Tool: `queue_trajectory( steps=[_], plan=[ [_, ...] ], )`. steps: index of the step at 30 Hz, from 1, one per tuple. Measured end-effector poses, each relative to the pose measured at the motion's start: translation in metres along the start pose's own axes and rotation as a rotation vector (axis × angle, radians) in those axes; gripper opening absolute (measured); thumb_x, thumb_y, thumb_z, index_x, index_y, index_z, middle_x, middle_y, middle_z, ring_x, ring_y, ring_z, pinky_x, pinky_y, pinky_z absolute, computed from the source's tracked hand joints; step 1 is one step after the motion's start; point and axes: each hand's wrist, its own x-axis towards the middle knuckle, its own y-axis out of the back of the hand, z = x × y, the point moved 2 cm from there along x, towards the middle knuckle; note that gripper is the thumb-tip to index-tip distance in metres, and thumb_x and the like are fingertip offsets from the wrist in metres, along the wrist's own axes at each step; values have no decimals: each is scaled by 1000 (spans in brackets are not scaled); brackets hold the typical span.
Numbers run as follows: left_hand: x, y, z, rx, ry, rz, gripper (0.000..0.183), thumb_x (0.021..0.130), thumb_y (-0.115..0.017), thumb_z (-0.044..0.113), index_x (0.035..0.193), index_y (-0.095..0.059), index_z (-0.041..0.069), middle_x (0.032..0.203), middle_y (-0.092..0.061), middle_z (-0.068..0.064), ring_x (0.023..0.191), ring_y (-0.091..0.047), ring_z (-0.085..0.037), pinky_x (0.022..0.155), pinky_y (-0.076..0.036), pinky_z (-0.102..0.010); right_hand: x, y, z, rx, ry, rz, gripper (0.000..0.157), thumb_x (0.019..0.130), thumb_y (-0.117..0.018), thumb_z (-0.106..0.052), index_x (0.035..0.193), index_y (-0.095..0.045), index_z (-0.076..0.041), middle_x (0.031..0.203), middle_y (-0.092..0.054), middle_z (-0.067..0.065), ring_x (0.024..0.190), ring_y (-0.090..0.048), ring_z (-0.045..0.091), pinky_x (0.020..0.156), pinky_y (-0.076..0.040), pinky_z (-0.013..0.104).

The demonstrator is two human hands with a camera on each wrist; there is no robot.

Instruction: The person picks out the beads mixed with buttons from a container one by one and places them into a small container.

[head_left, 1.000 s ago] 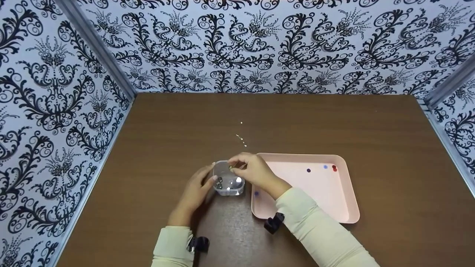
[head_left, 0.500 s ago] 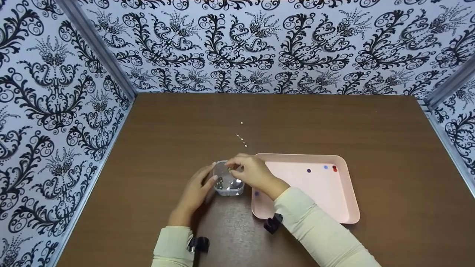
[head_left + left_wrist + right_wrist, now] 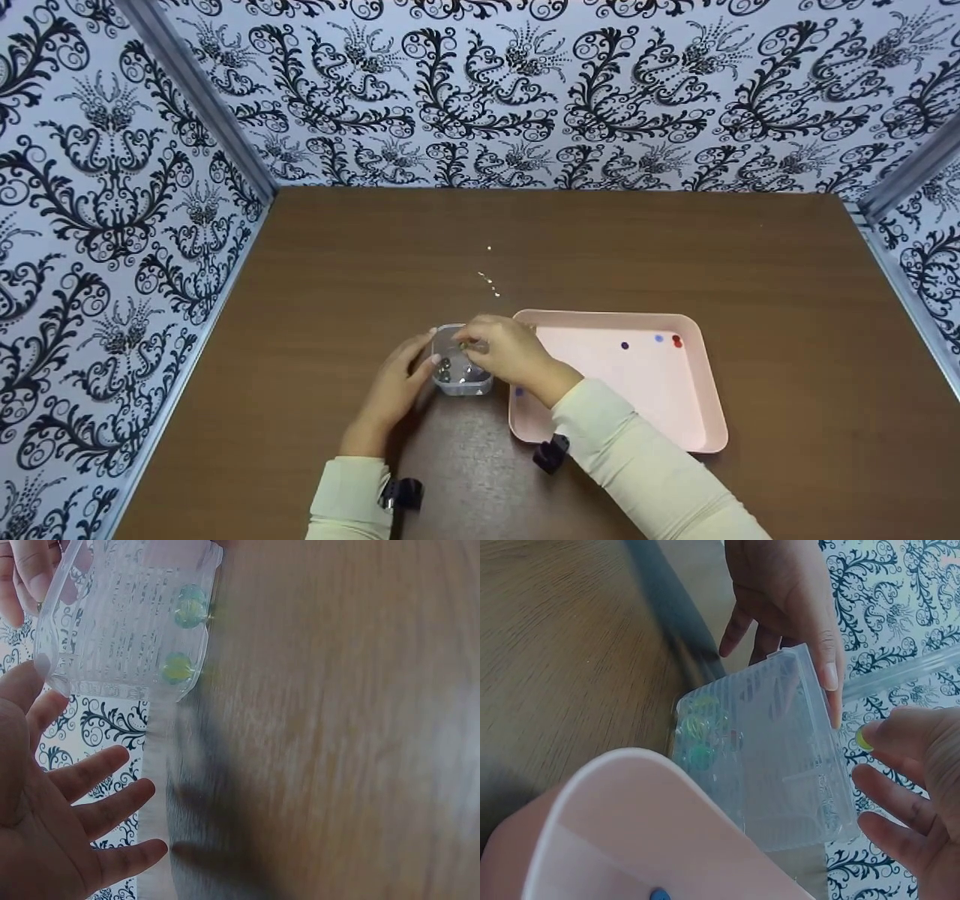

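Observation:
A clear plastic container (image 3: pixel 463 388) stands in front of me, left of the pink tray. My left hand (image 3: pixel 397 382) holds its left rim between thumb and index finger; in the left wrist view the other fingers spread out straight. Glassy green-yellow marbles (image 3: pixel 178 668) lie at the bottom of the container. Over its open top, my right hand (image 3: pixel 506 349) pinches a small yellow-green marble (image 3: pixel 862 739) between thumb and index finger. In the right wrist view that marble is mostly hidden by the fingers, just beyond the container's rim.
The pink tray (image 3: pixel 712 405) sits close to the container's right, partly under my right forearm. Small round pieces lie in it: red (image 3: pixel 676 341), light blue (image 3: pixel 659 338), dark (image 3: pixel 625 346) and blue (image 3: pixel 519 392). Tiny pale specks (image 3: pixel 490 281) dot the table farther back.
My right hand has moved slightly left and toward me over the container, still pinching the marble. The left hand, container and tray stay in place.

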Motion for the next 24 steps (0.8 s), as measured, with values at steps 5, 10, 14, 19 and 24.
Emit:
queue_trajectory(
  steps=[5, 10, 14, 19, 24],
  plan=[
    [0, 0, 0, -3, 5, -6, 46, 96, -60, 25, 139, -53, 10, 140, -50, -19, 133, -42, -38, 111, -30, -53, 0, 0, -1, -84, 37, -6, 17, 85, -72, -10, 102, -74, -11, 100, -72, 1, 92, -67, 19, 76, -56, 31],
    [0, 0, -1, -12, 8, -26, 47, 97, -58, 28, 140, -52, 9, 142, -48, -21, 134, -39, -40, 111, -28, -56, 0, 0, -3, -121, 24, -51, 24, 85, -73, -18, 110, -73, -15, 111, -70, 1, 105, -63, 21, 85, -54, 38],
    [1, 0, -2, -23, -7, -32, 46, 98, -57, 27, 139, -51, 7, 142, -46, -25, 134, -38, -42, 111, -27, -58, -1, 0, -2, -142, -1, -89, 37, 85, -74, -26, 120, -69, -18, 129, -62, 1, 122, -54, 23, 96, -48, 46],
    [1, 0, -3, -25, -33, -21, 46, 97, -58, 25, 137, -53, 4, 139, -48, -25, 132, -40, -43, 110, -28, -57, -1, 0, 0, -128, -16, -92, 51, 82, -77, -29, 130, -63, -19, 143, -50, 1, 135, -42, 27, 107, -37, 52],
    [1, 0, -2, -25, -44, -18, 46, 97, -59, 24, 137, -53, 5, 139, -49, -24, 132, -41, -41, 110, -29, -56, -1, -1, 3, -138, 19, -63, 64, 79, -80, -33, 136, -56, -19, 150, -41, 3, 141, -31, 28, 111, -30, 55]
  ],
)
